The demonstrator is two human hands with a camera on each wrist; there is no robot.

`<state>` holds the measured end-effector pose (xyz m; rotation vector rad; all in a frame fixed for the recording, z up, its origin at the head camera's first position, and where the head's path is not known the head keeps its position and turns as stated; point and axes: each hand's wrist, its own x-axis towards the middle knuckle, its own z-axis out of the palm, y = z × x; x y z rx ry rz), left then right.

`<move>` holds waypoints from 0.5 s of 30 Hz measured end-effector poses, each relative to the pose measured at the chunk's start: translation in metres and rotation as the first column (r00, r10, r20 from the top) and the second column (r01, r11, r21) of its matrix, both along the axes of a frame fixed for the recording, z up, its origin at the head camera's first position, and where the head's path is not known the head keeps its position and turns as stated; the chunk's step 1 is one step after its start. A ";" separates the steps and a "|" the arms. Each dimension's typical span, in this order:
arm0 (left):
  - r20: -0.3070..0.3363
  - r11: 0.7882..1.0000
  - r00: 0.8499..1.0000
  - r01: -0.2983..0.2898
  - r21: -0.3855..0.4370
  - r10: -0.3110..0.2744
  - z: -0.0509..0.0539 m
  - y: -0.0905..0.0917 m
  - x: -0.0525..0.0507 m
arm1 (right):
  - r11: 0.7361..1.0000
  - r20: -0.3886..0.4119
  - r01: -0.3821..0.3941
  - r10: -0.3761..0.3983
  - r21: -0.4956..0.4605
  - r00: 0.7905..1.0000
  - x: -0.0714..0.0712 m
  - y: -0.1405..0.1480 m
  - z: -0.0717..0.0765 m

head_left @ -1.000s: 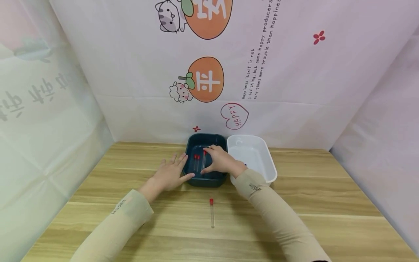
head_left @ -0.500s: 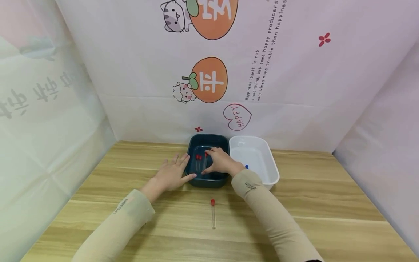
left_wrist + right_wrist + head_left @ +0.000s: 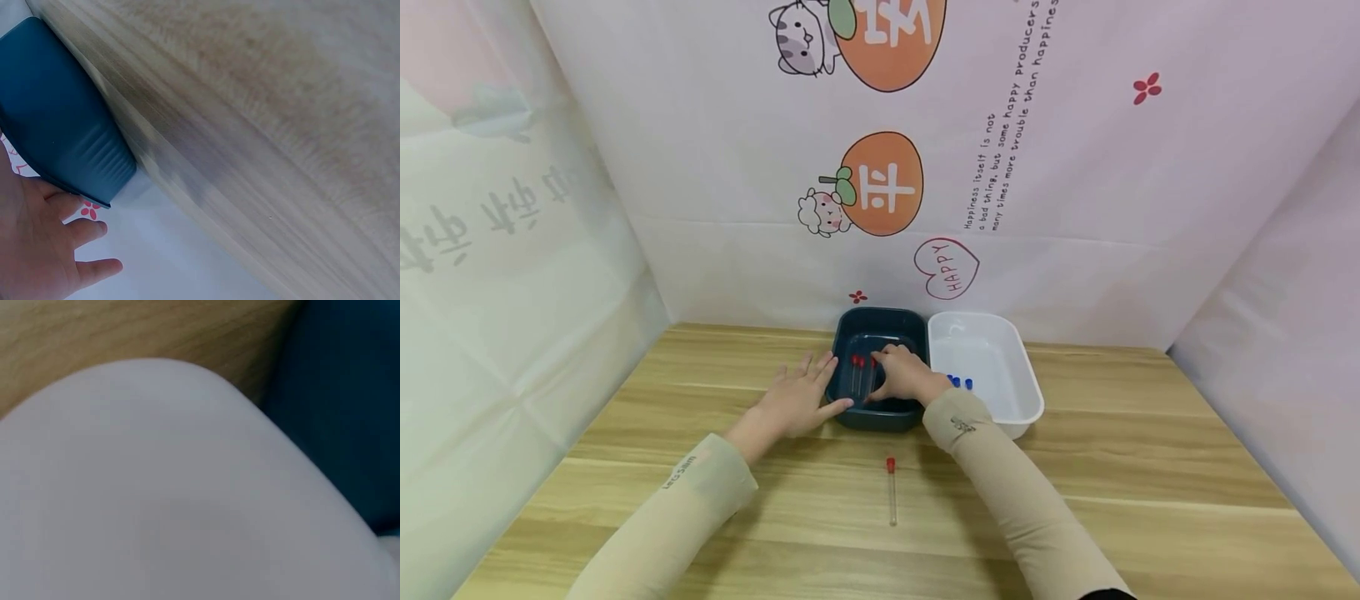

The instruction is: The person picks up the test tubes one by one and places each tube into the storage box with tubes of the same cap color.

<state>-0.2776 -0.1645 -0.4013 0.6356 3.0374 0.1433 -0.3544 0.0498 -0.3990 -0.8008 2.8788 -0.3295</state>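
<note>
In the head view, my right hand point(image 3: 904, 372) reaches into the dark blue bin point(image 3: 880, 420) and holds a red-capped test tube point(image 3: 872, 382) between thumb and fingers, low over the bin's floor. Two more red-capped tubes point(image 3: 857, 377) lie side by side just left of it. My left hand point(image 3: 793, 400) rests against the bin's left side with fingers spread. The left wrist view shows those fingers point(image 3: 86, 232) at the rim of the bin point(image 3: 62, 112). Another test tube point(image 3: 892, 493) with a red cap lies on the table before the bin.
A white bin point(image 3: 1033, 404) stands against the right side of the dark one; several blue caps point(image 3: 968, 384) show inside, partly behind my right wrist. Both bins sit on a wooden table point(image 3: 1120, 467) near a printed cloth backdrop point(image 3: 1060, 275). The right wrist view is mostly blocked by a pale, blurred surface.
My right hand has sunk slightly with the tube into the dark bin. Its forearm has shifted left, uncovering more blue caps. The left hand stays at the bin's side.
</note>
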 end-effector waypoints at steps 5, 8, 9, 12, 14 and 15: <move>-0.001 1.000 1.000 -0.008 -0.007 0.008 0.002 -0.002 0.001 | 1.000 0.000 -0.012 0.012 0.019 1.000 -0.003 -0.005 -0.002; -0.004 1.000 1.000 -0.008 -0.021 0.007 0.002 -0.001 0.000 | 0.999 0.007 -0.003 0.003 0.036 1.000 -0.005 -0.006 -0.003; -0.003 1.000 1.000 -0.008 -0.027 0.008 0.001 -0.001 -0.001 | 0.999 0.010 0.001 -0.001 0.041 1.000 -0.005 -0.006 -0.004; 0.000 0.999 1.000 -0.007 -0.040 0.007 0.000 0.000 -0.002 | 0.999 0.025 0.014 -0.015 0.041 1.000 -0.005 -0.006 -0.004; 0.006 0.999 1.000 -0.010 -0.041 0.010 0.000 0.000 -0.002 | 0.999 0.033 0.018 -0.019 0.037 0.999 -0.006 -0.007 -0.004; 0.005 0.999 1.000 -0.009 -0.037 0.010 0.000 0.000 -0.002 | 0.999 0.038 0.019 -0.020 0.034 0.999 -0.006 -0.007 -0.004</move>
